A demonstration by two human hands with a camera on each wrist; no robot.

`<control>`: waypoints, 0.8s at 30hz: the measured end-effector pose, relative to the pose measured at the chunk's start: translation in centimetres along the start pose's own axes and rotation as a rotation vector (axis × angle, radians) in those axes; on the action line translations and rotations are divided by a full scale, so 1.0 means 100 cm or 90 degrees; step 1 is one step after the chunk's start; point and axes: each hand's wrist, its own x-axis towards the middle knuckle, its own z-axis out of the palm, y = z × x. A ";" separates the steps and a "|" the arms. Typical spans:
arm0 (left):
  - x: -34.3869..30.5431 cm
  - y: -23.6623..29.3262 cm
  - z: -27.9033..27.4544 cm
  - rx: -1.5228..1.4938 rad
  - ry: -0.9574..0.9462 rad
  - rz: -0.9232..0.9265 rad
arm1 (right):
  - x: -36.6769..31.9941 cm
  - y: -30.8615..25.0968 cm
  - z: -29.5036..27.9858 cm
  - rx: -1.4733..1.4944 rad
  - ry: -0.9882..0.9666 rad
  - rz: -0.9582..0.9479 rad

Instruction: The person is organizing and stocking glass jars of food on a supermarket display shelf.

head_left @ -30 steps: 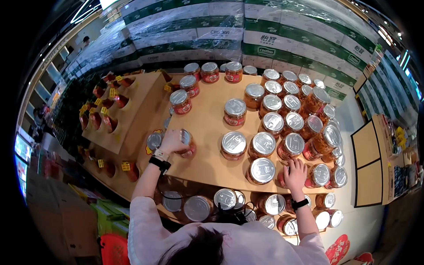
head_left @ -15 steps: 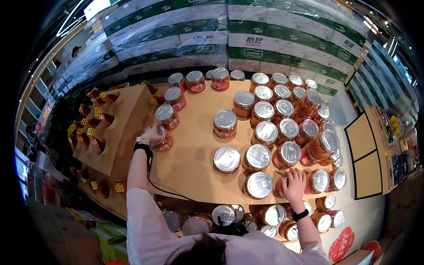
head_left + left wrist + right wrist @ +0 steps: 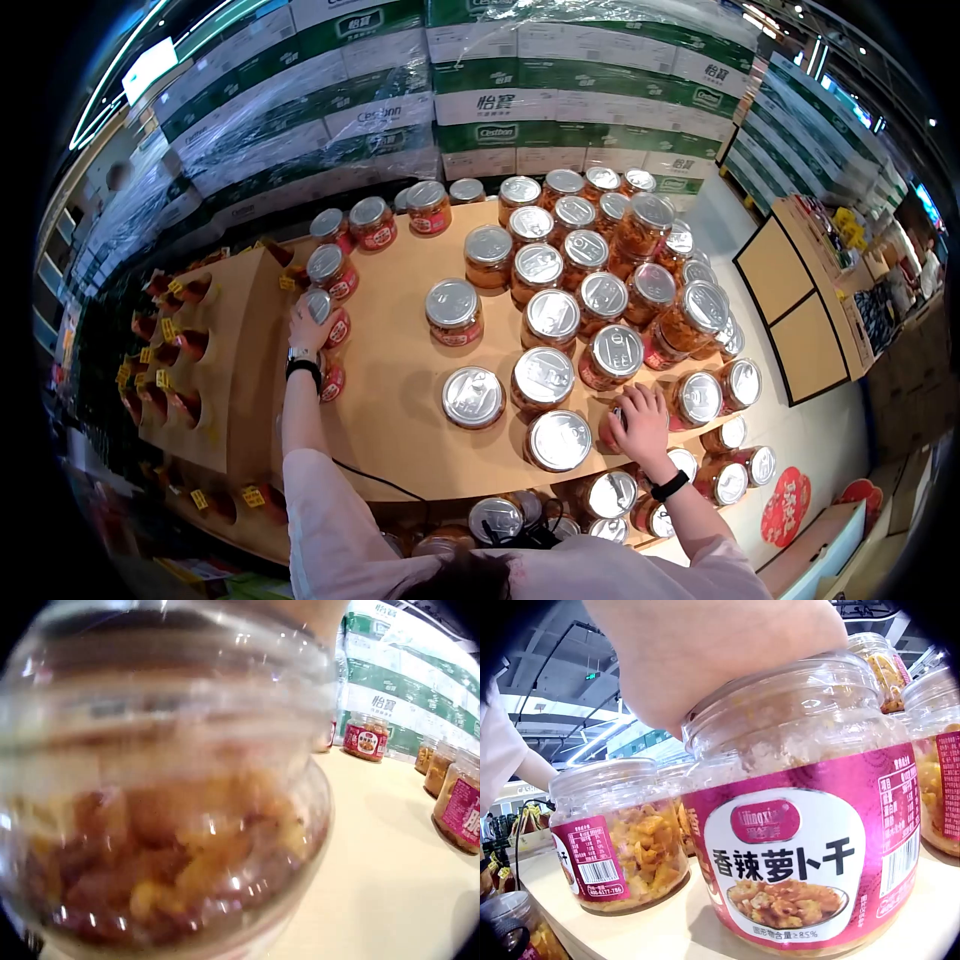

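My left hand (image 3: 308, 330) is at the left edge of the tabletop. Its fingers and thumb curl about the silver lid of a red-labelled jar of pickles (image 3: 341, 328), in line with others behind it. Another red-labelled jar (image 3: 331, 382) shows beside that wrist. In the left wrist view, a clear jar (image 3: 172, 847) of brown and yellow pieces fills the near left, blurred. At the front right, my right hand (image 3: 640, 425) grips a jar of dried radish (image 3: 795, 855) from above. Its palm (image 3: 712, 660) covers the lid, and the jar stands upright on the tabletop.
Several silver-lidded jars (image 3: 545, 378) crowd the right side, some stacked. A lone jar (image 3: 453, 312) stands mid-table. Below the front edge sit more jars (image 3: 497, 520). A stepped stand (image 3: 225, 380) with tagged goods is on the left. Wrapped cartons (image 3: 500, 100) rise behind.
The left hand has carried a jar from the tabletop's front left to its left edge, then reached farther back. The head view has shifted. The right hand stays on its jar.
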 end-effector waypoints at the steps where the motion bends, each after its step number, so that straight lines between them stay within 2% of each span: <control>1: 0.005 -0.007 0.010 0.000 0.041 -0.005 | 0.000 0.000 -0.001 -0.001 -0.001 0.001; 7: 0.010 -0.019 0.017 -0.023 0.109 0.028 | 0.000 0.000 0.002 -0.004 -0.014 0.006; 11: 0.008 -0.014 0.012 0.030 0.110 0.025 | 0.001 0.000 0.002 -0.004 -0.018 0.009; 14: -0.003 -0.005 0.002 0.092 0.100 0.013 | 0.002 -0.002 0.000 0.002 -0.014 0.006; 18: -0.008 -0.009 0.001 0.077 0.065 0.010 | 0.003 -0.004 -0.002 0.014 -0.005 0.000; 24: -0.021 -0.002 -0.008 0.062 -0.025 -0.090 | 0.002 -0.003 0.000 0.002 0.008 -0.009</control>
